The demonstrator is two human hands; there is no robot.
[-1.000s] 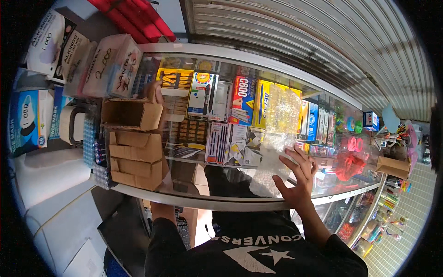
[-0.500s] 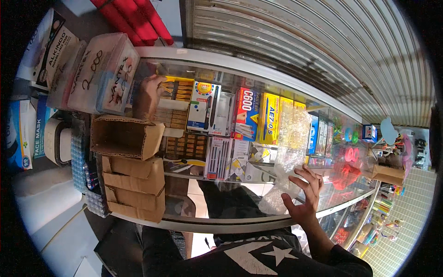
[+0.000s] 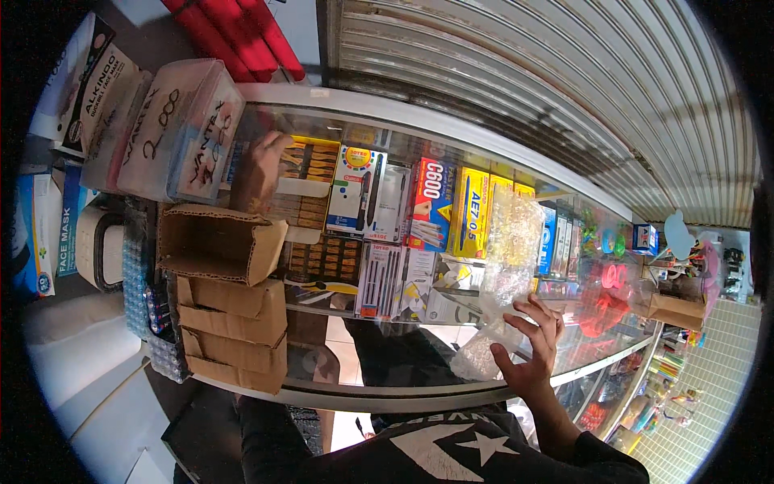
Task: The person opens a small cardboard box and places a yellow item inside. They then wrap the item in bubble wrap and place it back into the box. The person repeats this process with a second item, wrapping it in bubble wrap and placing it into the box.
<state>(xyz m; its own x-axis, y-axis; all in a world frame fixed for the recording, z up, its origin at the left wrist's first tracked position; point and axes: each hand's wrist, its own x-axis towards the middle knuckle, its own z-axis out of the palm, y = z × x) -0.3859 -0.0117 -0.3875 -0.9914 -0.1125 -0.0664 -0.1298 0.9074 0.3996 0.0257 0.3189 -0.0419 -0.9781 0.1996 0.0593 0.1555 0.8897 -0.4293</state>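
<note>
My left hand [image 3: 260, 165] reaches past the open cardboard box [image 3: 218, 242] to the left end of a yellow-edged box of orange items [image 3: 310, 161]; its fingers are curled, their grip unclear. My right hand [image 3: 532, 345] is spread with bent fingers on crumpled bubble wrap [image 3: 509, 254] lying on the glass counter [image 3: 403, 367]. Boxed pens and stationery show through the glass, among them a red-and-blue box [image 3: 429, 206] and a yellow box [image 3: 470, 214]. Folded cardboard boxes [image 3: 232, 335] lie below the open box, at the near left.
Clear plastic containers [image 3: 169, 129], mask boxes [image 3: 36, 234] and a white device [image 3: 105, 248] crowd the left. Red cushioned bars [image 3: 246, 36] stand behind. A corrugated metal shutter [image 3: 532, 81] runs along the far side. A small cardboard box [image 3: 676, 310] and hanging goods line the right.
The view has shifted, so the counter sits lower. My left hand has reached further up beside the orange items. My right hand stays on the bubble wrap.
</note>
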